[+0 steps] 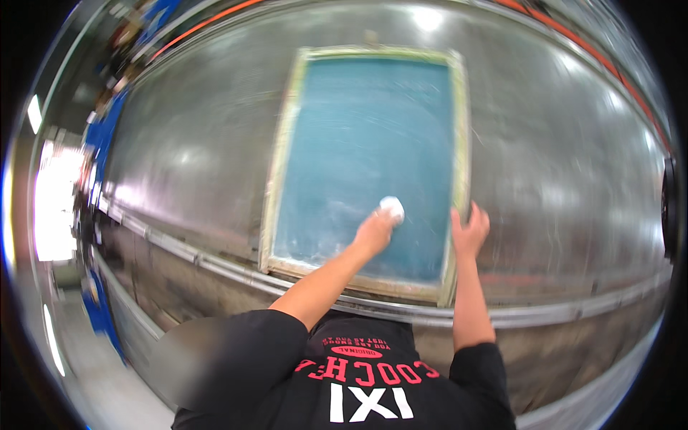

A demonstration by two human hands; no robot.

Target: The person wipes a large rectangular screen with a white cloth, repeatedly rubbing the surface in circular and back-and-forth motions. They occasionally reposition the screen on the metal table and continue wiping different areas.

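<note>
A screen-printing frame (283, 150) with pale, taped-looking rails lies in front of me, and blue-green mesh (373, 136) fills it. Closed round a small white wad (392, 206), my left hand (375, 231) presses it to the lower middle of the mesh. Motion blur hides whether the wad is cloth or sponge. My right hand (470, 231) straddles the frame's right rail near its lower end, thumb on the inner side and fingers on the outer side. Whitish smears show along the mesh's lower left.
Under the frame spreads a wide grey metal surface (193, 136), with a metal rail (186, 251) along its near edge. An orange-red line (573, 39) runs along its far side. Blue objects (107, 143) and a bright opening (59, 201) are at the left.
</note>
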